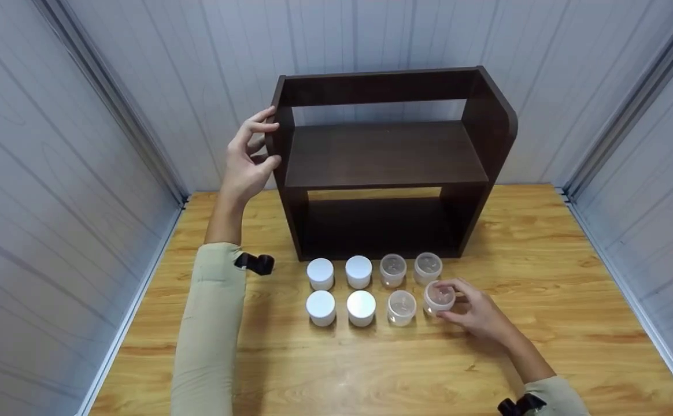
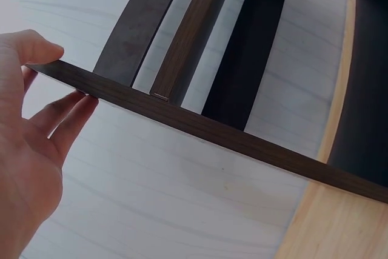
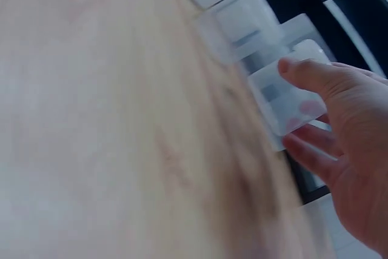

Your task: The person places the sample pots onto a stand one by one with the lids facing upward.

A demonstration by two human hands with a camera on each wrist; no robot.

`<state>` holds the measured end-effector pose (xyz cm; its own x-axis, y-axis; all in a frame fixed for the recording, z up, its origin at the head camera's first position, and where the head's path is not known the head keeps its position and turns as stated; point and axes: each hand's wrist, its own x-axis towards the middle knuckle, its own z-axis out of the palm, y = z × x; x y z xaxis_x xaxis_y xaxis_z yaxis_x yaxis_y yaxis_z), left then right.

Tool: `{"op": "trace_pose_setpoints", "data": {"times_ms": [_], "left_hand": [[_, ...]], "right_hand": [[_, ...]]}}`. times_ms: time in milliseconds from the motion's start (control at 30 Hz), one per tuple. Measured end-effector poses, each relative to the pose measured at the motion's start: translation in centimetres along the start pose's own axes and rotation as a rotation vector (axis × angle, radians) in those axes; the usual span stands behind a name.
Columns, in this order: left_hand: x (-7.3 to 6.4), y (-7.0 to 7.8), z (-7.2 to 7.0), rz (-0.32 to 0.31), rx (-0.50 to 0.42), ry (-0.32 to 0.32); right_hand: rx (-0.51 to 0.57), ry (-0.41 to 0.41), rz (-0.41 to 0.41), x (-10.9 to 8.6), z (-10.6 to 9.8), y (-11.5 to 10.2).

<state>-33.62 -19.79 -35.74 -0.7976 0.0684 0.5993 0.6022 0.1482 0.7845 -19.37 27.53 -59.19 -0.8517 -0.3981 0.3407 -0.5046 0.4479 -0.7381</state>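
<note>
My left hand (image 1: 248, 157) grips the upper left side panel of a dark brown two-tier shelf (image 1: 388, 155); in the left wrist view its thumb and fingers (image 2: 73, 116) pinch the panel's edge. At the front right of a group of small jars, my right hand (image 1: 478, 312) holds a clear jar (image 3: 288, 95) between thumb and fingers. Beside that jar stands another clear one (image 1: 401, 309), and behind them are two more, a left one (image 1: 393, 270) and a right one (image 1: 428, 268). White-topped jars (image 1: 321, 308) stand in two rows to the left.
The shelf stands on a wood-grain table (image 1: 348, 370), close to a pale panelled back wall (image 1: 174, 69). Similar walls rise at the left and right. A small black wrist camera (image 1: 258, 264) is strapped over the left sleeve.
</note>
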Motion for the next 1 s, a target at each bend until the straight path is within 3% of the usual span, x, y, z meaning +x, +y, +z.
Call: {"op": "trace_pose_setpoints", "data": {"times_ms": [233,433,1000], "left_hand": [[0.2,0.1,0.4,0.008,0.01,0.0],[0.5,0.0,0.7,0.009,0.013,-0.001],[0.4,0.0,0.9,0.023,0.008,0.011]], "right_hand": [[0.09,-0.036,0.025,0.9,-1.4,-1.7],[0.108,-0.003,0.043,2.3,-1.9,-3.0],[0.145,0.026,-0.161,7.8,-3.7,-7.6]]}}
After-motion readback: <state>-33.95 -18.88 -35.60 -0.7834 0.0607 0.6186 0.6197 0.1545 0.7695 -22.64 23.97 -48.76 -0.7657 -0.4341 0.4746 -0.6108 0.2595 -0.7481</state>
